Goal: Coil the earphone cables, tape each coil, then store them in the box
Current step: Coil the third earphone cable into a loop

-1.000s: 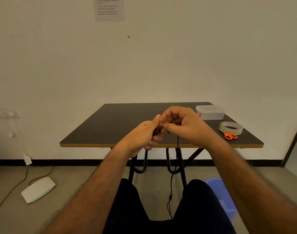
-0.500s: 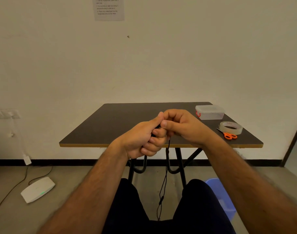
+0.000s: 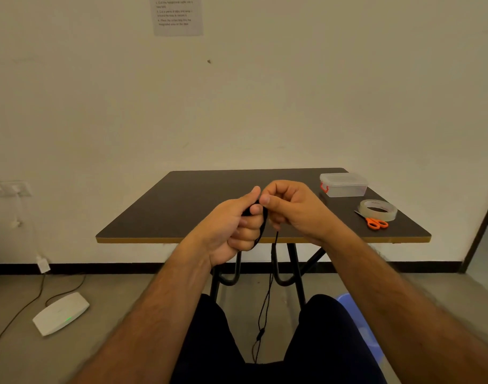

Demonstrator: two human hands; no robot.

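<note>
Black earphone cable (image 3: 265, 297) is bunched in my left hand (image 3: 231, 228), fingers curled round the loops; right hand (image 3: 292, 209) pinches the strand at the coil's 3 o'clock side. Loose tail hangs toward 6 o'clock between my knees. Coiling step, I'd say mid-way. Next needs more wraps, then tape roll (image 3: 378, 209), scissors (image 3: 374, 221), box (image 3: 343, 184) at the counter's (image 3: 181, 212) 2 o'clock.

Earphone cable (image 3: 265, 300) coil mostly hidden inside left hand (image 3: 231, 225) | lower end lost against dark trousers | wall notice (image 3: 178, 15) cut by top edge, print too blurred to read
</note>
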